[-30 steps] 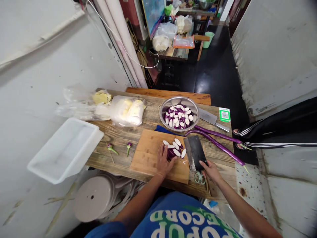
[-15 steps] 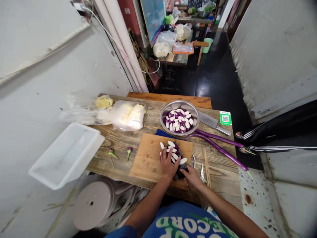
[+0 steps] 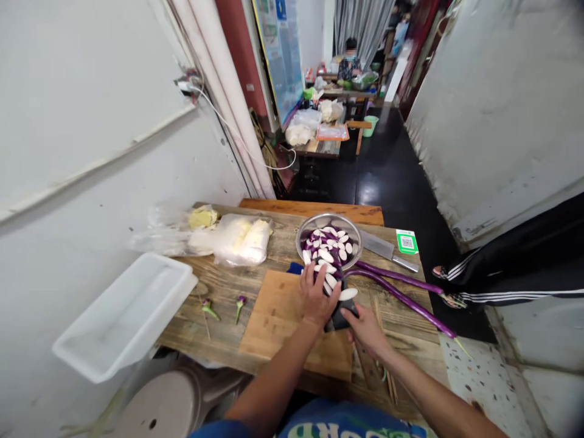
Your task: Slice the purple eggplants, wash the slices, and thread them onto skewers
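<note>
My left hand (image 3: 317, 298) presses its bent fingers over several pale eggplant slices (image 3: 331, 281) lying on a broad dark knife blade (image 3: 340, 317). My right hand (image 3: 367, 328) is closed around this knife at its near right side; the handle is mostly hidden by the fingers. Both hands hold the load above the far right part of the wooden cutting board (image 3: 276, 304), at the near rim of a steel bowl (image 3: 354, 261). Purple-skinned eggplant slices (image 3: 340, 238) fill the bowl's bottom. One slice (image 3: 348, 294) hangs over the blade's right side.
Right of the bowl lie a cleaver (image 3: 378, 244) and two long eggplants (image 3: 406, 304). Two cut stem ends (image 3: 239, 307) lie left of the board. Bagged food (image 3: 241, 240) and a white plastic bin (image 3: 123, 316) are farther left. A person's legs (image 3: 524, 267) show at right.
Both hands have lifted the knife with the slices off the board and moved it forward to the bowl's edge. The head view has tilted up, showing a person far back.
</note>
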`<action>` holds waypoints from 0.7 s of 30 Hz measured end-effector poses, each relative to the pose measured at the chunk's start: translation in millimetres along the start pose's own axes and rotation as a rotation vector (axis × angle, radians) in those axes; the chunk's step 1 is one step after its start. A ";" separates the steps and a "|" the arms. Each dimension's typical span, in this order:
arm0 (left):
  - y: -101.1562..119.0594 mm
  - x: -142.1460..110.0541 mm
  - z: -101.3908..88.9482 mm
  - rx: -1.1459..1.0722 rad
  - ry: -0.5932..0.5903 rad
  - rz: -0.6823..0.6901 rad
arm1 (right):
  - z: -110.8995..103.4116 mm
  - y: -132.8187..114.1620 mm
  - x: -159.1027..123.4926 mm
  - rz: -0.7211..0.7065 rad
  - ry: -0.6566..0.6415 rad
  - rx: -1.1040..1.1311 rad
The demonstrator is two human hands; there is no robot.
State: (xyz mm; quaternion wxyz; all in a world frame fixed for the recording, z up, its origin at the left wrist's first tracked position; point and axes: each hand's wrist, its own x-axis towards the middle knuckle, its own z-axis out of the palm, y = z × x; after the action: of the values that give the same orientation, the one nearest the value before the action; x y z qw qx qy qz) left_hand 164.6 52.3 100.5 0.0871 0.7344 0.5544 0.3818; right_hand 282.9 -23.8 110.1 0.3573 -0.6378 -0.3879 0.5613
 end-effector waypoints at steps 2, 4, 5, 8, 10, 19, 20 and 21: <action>5.7 38.1 14.8 -0.028 0.031 0.014 | -13.1 -29.2 22.7 -0.031 0.035 -0.019; 4.5 71.7 35.4 -0.055 0.025 -0.021 | -25.3 -55.2 49.4 -0.034 0.054 -0.061; 1.4 85.6 46.4 -0.065 0.003 -0.054 | -31.0 -66.7 62.9 -0.024 0.055 -0.089; -13.3 113.2 74.0 -0.043 -0.084 -0.217 | -48.0 -94.5 97.4 0.044 0.062 -0.178; -21.6 120.7 84.0 0.007 -0.087 -0.332 | -60.9 -107.2 111.4 0.081 0.074 -0.241; -1.9 139.1 91.5 0.007 -0.128 0.052 | -91.7 -118.5 98.5 0.031 -0.016 -0.360; -2.5 142.5 93.4 0.011 -0.112 0.050 | -91.7 -117.9 92.4 0.017 -0.026 -0.354; -5.3 145.2 95.1 0.020 -0.098 0.030 | -92.8 -116.9 85.2 0.001 -0.031 -0.345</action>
State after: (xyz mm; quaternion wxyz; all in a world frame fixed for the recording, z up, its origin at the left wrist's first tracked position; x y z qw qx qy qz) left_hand 236.8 210.2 99.0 0.1012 0.7613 0.5422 0.3409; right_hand 370.0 102.6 187.5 0.2363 -0.6809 -0.4837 0.4965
